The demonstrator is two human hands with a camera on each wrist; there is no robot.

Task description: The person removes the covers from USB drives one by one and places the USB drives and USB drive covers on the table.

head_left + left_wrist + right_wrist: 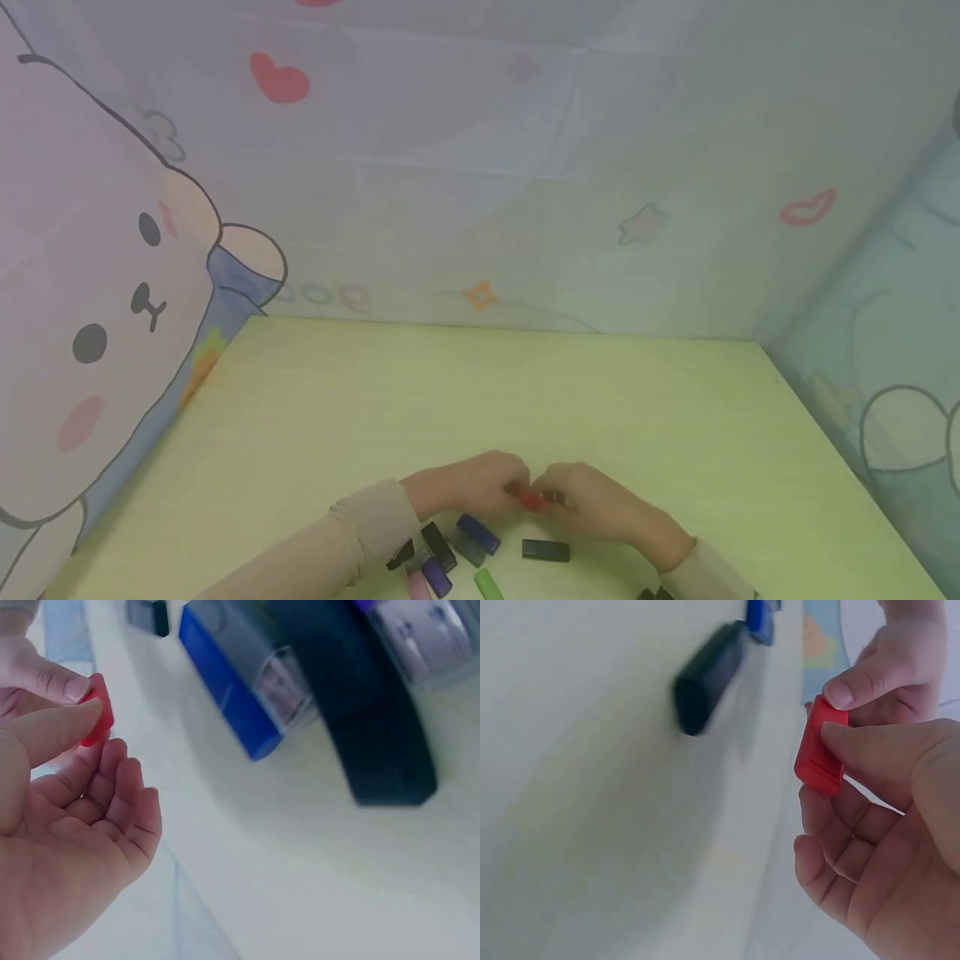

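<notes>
Both hands pinch a small red USB flash drive (532, 500) between them, held just above the table. My left hand (487, 483) grips one end between thumb and fingers; my right hand (600, 504) has the other end. The red drive (814, 754) is a smooth rounded block in the right wrist view, its far end hidden by the left fingers. Nearest the hands lies a dark drive (546, 550). To its left are a blue drive (478, 533) and a black one (438, 546). In the left wrist view, clear caps cover metal plugs.
A purple drive (437, 577), a pink one (418, 586) and a green one (488, 583) lie toward the near edge. Dark objects (656, 594) show below the right wrist. The pale table (495, 383) meets a printed cloth backdrop (450, 208) behind.
</notes>
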